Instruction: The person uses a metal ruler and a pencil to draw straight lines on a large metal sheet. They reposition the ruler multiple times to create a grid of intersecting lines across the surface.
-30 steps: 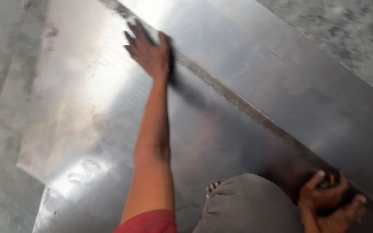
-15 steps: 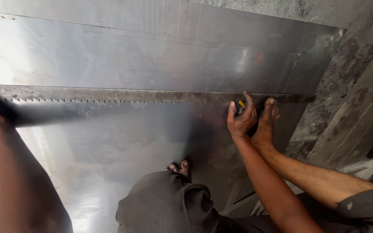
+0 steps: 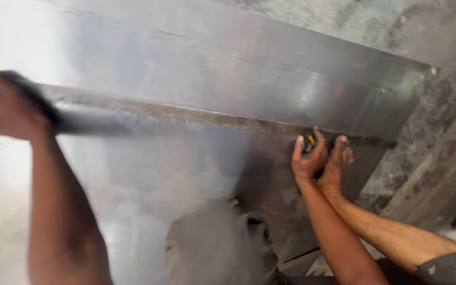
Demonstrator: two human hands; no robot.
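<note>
Straightedge runs crosswise over the metal sheet — your left hand presses its far left end, your right hand is clenched on a small yellow tool at its right end, another person's hand alongside.

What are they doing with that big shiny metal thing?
A person crouches over a big metal sheet on the floor. Their left hand presses down one end of a long straightedge lying across the sheet. Their right hand holds a small yellow-and-black tool against it near the other end. Another person's hand rests beside the right hand.
</note>
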